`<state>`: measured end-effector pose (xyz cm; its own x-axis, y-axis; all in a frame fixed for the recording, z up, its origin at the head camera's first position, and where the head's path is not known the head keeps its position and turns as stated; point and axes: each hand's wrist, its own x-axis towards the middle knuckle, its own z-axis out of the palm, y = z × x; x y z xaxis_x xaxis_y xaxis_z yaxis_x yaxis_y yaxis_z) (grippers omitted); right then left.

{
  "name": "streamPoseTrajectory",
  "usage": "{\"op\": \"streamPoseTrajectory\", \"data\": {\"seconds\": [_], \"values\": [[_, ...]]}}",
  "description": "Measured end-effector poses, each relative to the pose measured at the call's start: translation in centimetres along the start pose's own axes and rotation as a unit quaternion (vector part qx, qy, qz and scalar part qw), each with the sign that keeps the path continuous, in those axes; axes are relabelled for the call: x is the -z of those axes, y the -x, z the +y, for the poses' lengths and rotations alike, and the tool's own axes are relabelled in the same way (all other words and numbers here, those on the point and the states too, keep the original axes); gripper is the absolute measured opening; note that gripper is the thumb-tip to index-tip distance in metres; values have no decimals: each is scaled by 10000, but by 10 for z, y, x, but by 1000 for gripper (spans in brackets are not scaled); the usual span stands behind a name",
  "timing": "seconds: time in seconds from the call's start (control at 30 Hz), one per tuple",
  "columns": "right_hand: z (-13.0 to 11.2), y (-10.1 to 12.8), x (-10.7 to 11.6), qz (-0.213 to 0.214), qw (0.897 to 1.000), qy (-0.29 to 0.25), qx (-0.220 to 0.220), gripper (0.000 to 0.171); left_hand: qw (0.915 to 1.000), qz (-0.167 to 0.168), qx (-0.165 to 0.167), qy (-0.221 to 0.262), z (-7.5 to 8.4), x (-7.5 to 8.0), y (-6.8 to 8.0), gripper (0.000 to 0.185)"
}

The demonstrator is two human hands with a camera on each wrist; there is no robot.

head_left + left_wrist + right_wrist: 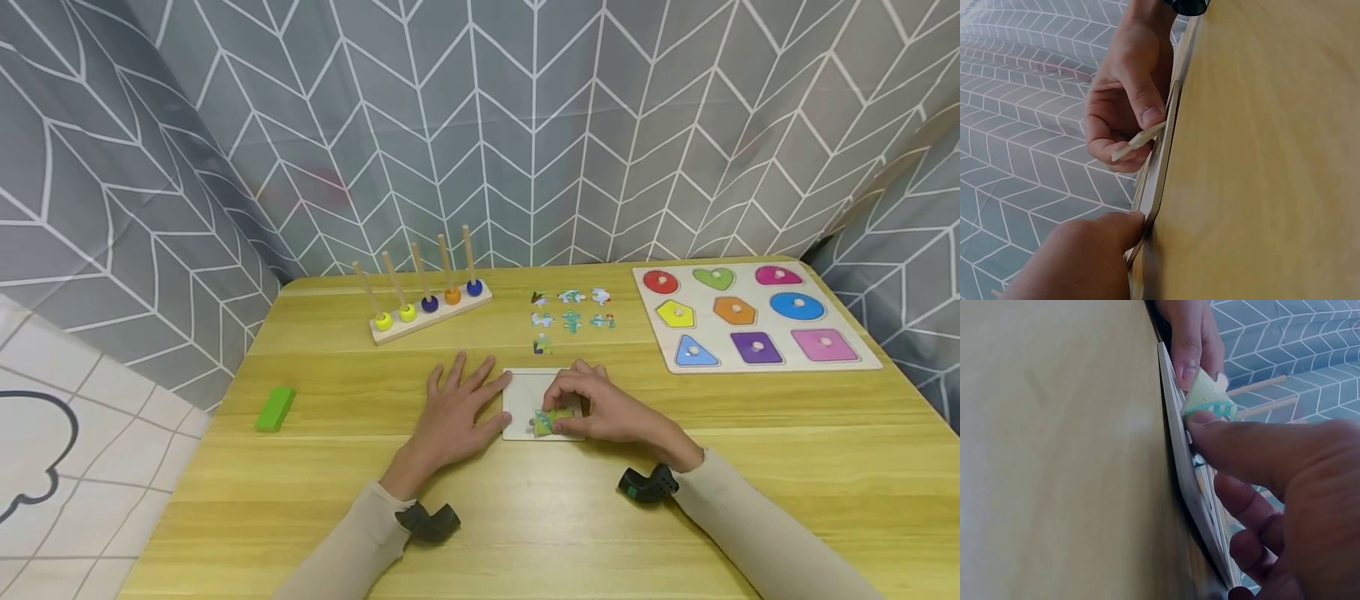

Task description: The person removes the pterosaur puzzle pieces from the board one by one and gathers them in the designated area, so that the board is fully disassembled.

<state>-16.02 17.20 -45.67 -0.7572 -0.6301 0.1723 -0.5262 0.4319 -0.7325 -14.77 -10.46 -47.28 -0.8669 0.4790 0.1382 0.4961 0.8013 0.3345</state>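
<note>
A white puzzle tray (522, 392) lies flat on the wooden table in front of me. My left hand (467, 390) rests flat on the table beside it, fingers spread, with the thumb against the tray's left edge (1155, 187). My right hand (567, 410) pinches a green jigsaw piece (551, 420) and holds it tilted over the tray's lower part. In the right wrist view the thumb presses on the piece (1209, 399), one edge down on the tray (1180, 450). The left wrist view shows the piece (1138, 141) edge-on, raised off the tray.
Several loose jigsaw pieces (572, 316) lie behind the tray. A peg rack with coloured beads (429, 305) stands at the back left and a shape puzzle board (752, 319) at the back right. A green block (275, 408) lies far left. Patterned curtains surround the table.
</note>
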Motion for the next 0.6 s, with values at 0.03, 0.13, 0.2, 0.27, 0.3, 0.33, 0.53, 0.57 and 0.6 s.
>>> {"op": "streamPoseTrajectory", "data": {"seconds": [0.03,0.13,0.2,0.27,0.3,0.33,0.53,0.57,0.6], "values": [[0,0,0,-2,10000,-51,-21,20,10000,0,2,6,0,0,0,60],[0,0,0,4,9998,-165,-79,17,10000,12,-10,19,0,0,0,60],[0,1,0,14,9996,-250,-114,15,10000,7,-8,24,0,0,0,60],[-1,1,0,17,9994,-327,-131,13,10000,22,-18,33,0,0,0,60],[-1,1,0,19,9992,-365,-136,13,10000,13,-10,42,0,1,0,60],[-1,1,0,15,9990,-413,-140,13,10000,7,0,48,0,1,0,60],[-1,2,1,-10,9976,-678,-146,12,9999,-53,30,79,0,1,0,59],[-1,2,1,-14,9974,-707,-152,11,9999,-61,27,86,0,1,0,59],[-1,2,1,-16,9972,-724,-158,11,9999,-88,39,87,0,2,0,60]]}}
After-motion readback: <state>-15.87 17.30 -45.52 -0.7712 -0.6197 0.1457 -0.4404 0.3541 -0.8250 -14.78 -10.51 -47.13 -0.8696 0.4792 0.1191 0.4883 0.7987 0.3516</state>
